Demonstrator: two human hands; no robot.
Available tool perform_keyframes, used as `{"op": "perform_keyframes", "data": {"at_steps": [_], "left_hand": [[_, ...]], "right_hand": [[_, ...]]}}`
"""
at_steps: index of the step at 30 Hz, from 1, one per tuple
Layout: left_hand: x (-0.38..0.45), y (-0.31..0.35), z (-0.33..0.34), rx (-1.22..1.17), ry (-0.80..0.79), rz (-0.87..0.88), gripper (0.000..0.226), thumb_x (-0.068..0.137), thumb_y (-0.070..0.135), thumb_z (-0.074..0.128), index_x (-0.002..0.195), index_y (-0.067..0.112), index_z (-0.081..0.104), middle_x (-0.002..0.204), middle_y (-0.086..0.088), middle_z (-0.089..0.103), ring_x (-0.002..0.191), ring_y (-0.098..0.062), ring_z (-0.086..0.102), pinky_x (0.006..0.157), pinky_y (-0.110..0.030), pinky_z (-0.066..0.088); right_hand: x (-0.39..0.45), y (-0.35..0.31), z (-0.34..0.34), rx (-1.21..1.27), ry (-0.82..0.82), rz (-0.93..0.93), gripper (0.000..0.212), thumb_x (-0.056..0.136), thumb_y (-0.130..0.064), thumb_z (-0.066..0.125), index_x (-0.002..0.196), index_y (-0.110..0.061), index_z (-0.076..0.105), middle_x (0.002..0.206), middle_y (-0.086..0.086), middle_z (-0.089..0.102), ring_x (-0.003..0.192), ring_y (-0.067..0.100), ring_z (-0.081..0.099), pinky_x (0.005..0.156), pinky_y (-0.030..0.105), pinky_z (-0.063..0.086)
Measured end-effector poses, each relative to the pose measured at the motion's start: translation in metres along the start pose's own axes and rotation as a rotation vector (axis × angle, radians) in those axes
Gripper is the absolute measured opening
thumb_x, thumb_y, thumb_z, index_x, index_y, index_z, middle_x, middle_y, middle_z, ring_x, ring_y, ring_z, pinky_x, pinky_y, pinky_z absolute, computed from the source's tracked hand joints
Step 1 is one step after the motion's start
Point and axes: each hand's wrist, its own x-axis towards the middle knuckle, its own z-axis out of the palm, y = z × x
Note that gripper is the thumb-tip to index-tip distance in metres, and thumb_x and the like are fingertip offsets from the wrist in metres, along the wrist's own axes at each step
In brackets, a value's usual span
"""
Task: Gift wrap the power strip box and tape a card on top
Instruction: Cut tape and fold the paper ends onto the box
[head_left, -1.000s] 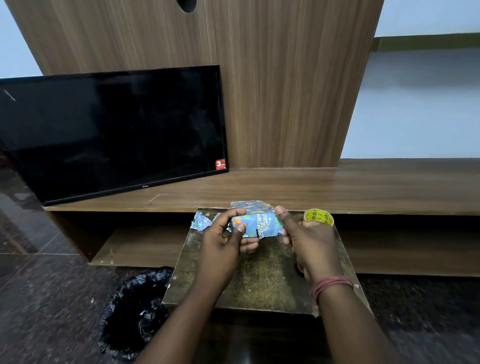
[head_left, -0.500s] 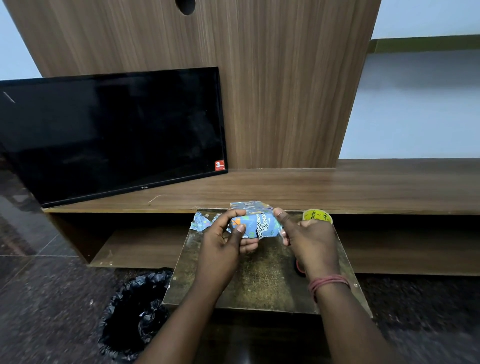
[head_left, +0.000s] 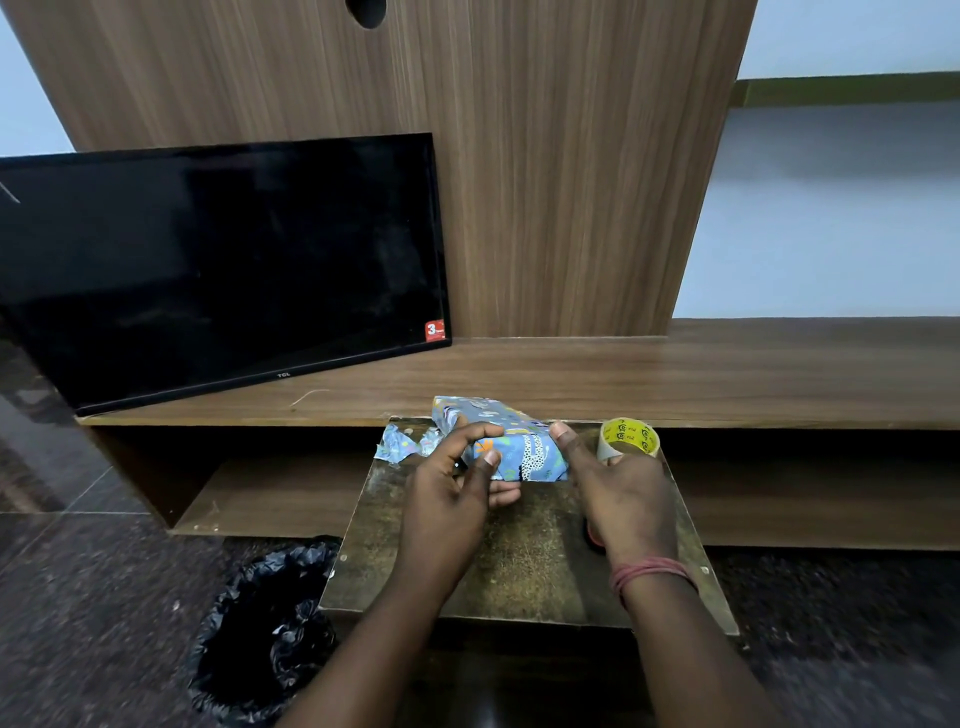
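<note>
Since a second ago the wrapped box (head_left: 511, 441) has turned slightly, its far end lifted toward the wooden shelf (head_left: 727, 379); both hands kept their places. Left of the box: black bin bag (head_left: 265, 634) on the floor, loose wrapping paper scrap (head_left: 400, 444) just beside the box. Box sits at the far edge of the small table (head_left: 519, 561). Left hand (head_left: 457, 491) grips its near-left end, fingers curled round it. Right hand (head_left: 618, 493) presses its right end, thumb on top; other fingers hidden. Tape roll (head_left: 629, 439) just right of box.
</note>
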Motion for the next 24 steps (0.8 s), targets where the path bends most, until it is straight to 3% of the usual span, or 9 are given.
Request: {"op": "perform_keyframes", "data": {"at_steps": [2,6,8,11,14,16,20,22,24], "left_hand": [[-0.001,-0.002,0.002,-0.003,0.002,0.014,0.02,0.102,0.006,0.058,0.114,0.016,0.07,0.148,-0.016,0.052,0.077,-0.033,0.077,0.072,-0.031,0.063],[-0.004,-0.003,0.007,0.03,0.016,0.06,0.02,0.101,0.005,0.059,0.112,0.016,0.072,0.159,0.009,0.04,0.079,-0.033,0.077,0.074,-0.032,0.063],[-0.005,-0.001,0.008,0.021,0.029,0.077,0.021,0.101,0.004,0.059,0.111,0.017,0.072,0.159,0.011,0.038,0.082,-0.032,0.077,0.073,-0.031,0.063],[-0.005,0.001,0.008,-0.007,0.038,0.083,0.02,0.101,0.006,0.058,0.113,0.016,0.071,0.158,0.005,0.042,0.081,-0.032,0.077,0.073,-0.031,0.063],[-0.005,0.002,0.009,-0.03,0.036,0.083,0.019,0.102,0.008,0.057,0.115,0.015,0.069,0.155,-0.006,0.047,0.08,-0.032,0.077,0.073,-0.032,0.063],[-0.005,0.002,0.009,-0.051,0.034,0.066,0.019,0.102,0.009,0.057,0.115,0.015,0.069,0.15,-0.01,0.051,0.081,-0.033,0.077,0.072,-0.031,0.063],[-0.004,0.005,0.01,-0.105,0.05,0.015,0.019,0.103,0.007,0.056,0.116,0.012,0.069,0.13,-0.013,0.062,0.083,-0.036,0.077,0.071,-0.03,0.062],[-0.004,0.006,0.01,-0.141,0.053,0.003,0.019,0.103,0.007,0.056,0.116,0.011,0.069,0.126,-0.012,0.063,0.083,-0.037,0.076,0.071,-0.031,0.062],[-0.003,0.008,0.01,-0.185,0.059,-0.01,0.019,0.102,0.006,0.056,0.115,0.012,0.07,0.119,-0.011,0.064,0.083,-0.038,0.076,0.071,-0.032,0.063]], "right_hand": [[0.001,0.002,0.004,0.003,0.004,0.016,0.087,0.054,-0.095,0.059,0.054,-0.008,0.054,0.052,0.007,0.06,0.059,0.033,0.063,0.059,0.036,0.051],[0.003,0.003,0.006,0.006,-0.043,0.064,0.101,0.044,-0.104,0.051,0.066,-0.006,0.064,0.062,0.013,0.068,0.062,0.035,0.068,0.064,0.046,0.061],[0.004,0.005,0.004,-0.01,-0.101,0.078,0.101,0.046,-0.106,0.046,0.059,-0.008,0.061,0.061,0.014,0.067,0.063,0.035,0.069,0.068,0.046,0.061],[0.001,0.004,-0.004,-0.002,-0.203,0.106,0.096,0.052,-0.106,0.041,0.051,-0.011,0.057,0.049,0.008,0.062,0.052,0.028,0.065,0.06,0.037,0.057],[-0.003,0.0,-0.006,0.026,-0.279,0.134,0.088,0.062,-0.101,0.037,0.053,-0.016,0.057,0.05,0.006,0.057,0.038,0.021,0.054,0.042,0.022,0.038],[-0.004,0.001,-0.003,0.053,-0.279,0.112,0.09,0.059,-0.103,0.034,0.048,-0.016,0.056,0.051,0.009,0.057,0.038,0.023,0.053,0.044,0.024,0.039],[0.0,0.007,0.007,0.04,-0.166,-0.082,0.107,0.054,-0.109,0.031,0.056,-0.004,0.054,0.057,0.018,0.062,0.053,0.038,0.059,0.063,0.047,0.055],[-0.001,0.006,0.008,0.091,-0.158,-0.113,0.105,0.057,-0.107,0.034,0.058,-0.004,0.052,0.057,0.017,0.061,0.051,0.039,0.056,0.06,0.046,0.054],[-0.003,0.005,0.008,0.16,-0.151,-0.145,0.097,0.061,-0.104,0.036,0.057,-0.008,0.054,0.053,0.01,0.063,0.045,0.027,0.053,0.055,0.041,0.05]]}}
